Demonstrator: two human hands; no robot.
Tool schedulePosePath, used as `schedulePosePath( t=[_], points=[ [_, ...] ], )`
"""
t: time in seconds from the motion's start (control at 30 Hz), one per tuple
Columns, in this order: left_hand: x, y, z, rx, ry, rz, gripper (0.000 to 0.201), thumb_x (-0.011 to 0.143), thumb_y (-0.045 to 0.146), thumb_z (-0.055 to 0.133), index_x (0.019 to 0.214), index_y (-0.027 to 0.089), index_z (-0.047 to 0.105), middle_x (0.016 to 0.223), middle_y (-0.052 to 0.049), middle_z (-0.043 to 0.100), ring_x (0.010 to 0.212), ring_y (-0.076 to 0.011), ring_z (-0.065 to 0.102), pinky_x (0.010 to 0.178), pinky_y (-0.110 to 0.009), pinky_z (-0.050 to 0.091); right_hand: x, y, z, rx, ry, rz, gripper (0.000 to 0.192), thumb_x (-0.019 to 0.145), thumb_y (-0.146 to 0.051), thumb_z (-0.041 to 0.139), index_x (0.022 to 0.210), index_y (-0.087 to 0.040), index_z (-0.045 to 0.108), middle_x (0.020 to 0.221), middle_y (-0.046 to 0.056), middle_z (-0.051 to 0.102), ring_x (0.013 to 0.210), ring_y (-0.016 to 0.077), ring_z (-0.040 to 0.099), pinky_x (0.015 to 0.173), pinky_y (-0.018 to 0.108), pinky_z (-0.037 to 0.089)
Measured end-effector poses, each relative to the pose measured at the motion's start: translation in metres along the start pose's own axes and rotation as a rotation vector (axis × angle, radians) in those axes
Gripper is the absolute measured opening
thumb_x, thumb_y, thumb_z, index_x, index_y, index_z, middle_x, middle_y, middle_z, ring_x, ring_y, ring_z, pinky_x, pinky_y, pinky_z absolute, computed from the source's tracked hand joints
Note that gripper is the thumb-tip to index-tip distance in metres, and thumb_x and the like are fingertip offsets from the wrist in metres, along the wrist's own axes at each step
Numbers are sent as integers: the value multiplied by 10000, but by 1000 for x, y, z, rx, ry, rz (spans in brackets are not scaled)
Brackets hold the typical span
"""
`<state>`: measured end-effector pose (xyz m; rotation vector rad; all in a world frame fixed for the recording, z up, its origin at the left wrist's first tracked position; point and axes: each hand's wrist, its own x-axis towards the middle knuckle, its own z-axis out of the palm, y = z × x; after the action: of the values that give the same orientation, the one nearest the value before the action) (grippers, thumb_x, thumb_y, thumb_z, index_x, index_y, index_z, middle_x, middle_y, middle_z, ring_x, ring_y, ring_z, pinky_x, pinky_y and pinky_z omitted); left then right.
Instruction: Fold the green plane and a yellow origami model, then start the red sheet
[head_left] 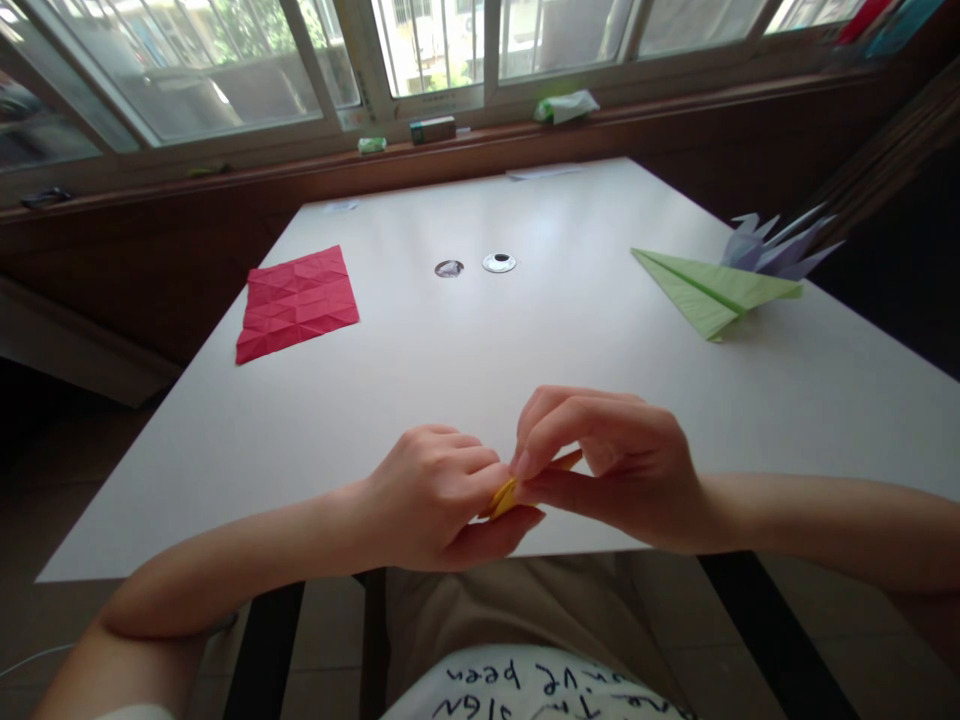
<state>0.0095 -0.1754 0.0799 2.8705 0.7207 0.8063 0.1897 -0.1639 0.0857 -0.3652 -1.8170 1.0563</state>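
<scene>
Between my hands, just above the table's front edge, is a small piece of folded yellow paper (504, 498). My left hand (442, 495) is closed around its left part, the thumb underneath. My right hand (607, 465) pinches its right side between thumb and fingertips, and a narrow yellow-orange point sticks out past those fingers. Most of the folded paper is covered by my fingers, so its full shape cannot be made out.
On the white table (420, 370) lie a creased red paper square (300, 300) at left and a green paper plane (712, 290) at right. Pale purple folded paper (772, 245) sits behind the plane. Two round cable-hole fittings (499, 263) are set farther back. A windowsill (487, 140) holds small packets.
</scene>
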Motion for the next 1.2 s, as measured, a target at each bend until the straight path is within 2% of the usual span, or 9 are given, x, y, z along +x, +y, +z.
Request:
schedulePosePath(
  t=[0.2,0.63,0.93,1.07,1.13,1.2],
  points=[
    [0,0,-1,10,1,5,285,866,273,414,640,172,557,529,16,588,441,-93,490,454,-248,384,0,-1,-1,57,-5,59,51,746,-85,651,750,-128,625,709,35,613,644,103,573,557,232,474],
    [-1,0,0,13,-9,10,292,873,267,402,642,171,555,526,15,585,444,-94,490,455,-250,371,1,1,-2,81,-18,67,65,736,-65,653,747,-126,632,720,37,615,655,106,581,559,232,477],
    [0,-3,0,-11,33,-9,244,862,245,436,644,174,519,512,26,549,445,-86,437,466,-243,332,2,0,-2,27,-44,-19,95,802,-92,577,835,-155,639,765,49,634,690,110,593,588,236,491],
    [-1,-6,-2,-233,-7,-95,213,876,223,433,698,166,533,543,25,519,473,-78,408,497,-235,331,5,5,-5,3,-1,21,87,824,-132,559,850,-162,638,791,44,635,711,113,588,604,240,479],
    [-1,-8,-4,-430,-27,-211,271,901,241,398,662,164,501,536,30,464,476,-70,384,490,-223,322,10,9,-10,-48,9,68,70,821,-187,579,858,-155,629,801,39,632,720,112,576,625,240,468],
    [0,-9,-6,-642,-49,-381,364,921,304,361,595,163,439,517,33,405,465,-64,359,458,-215,296,17,12,-16,-116,-34,132,117,812,-254,598,783,-143,618,719,15,603,657,94,539,587,220,434]
  ],
)
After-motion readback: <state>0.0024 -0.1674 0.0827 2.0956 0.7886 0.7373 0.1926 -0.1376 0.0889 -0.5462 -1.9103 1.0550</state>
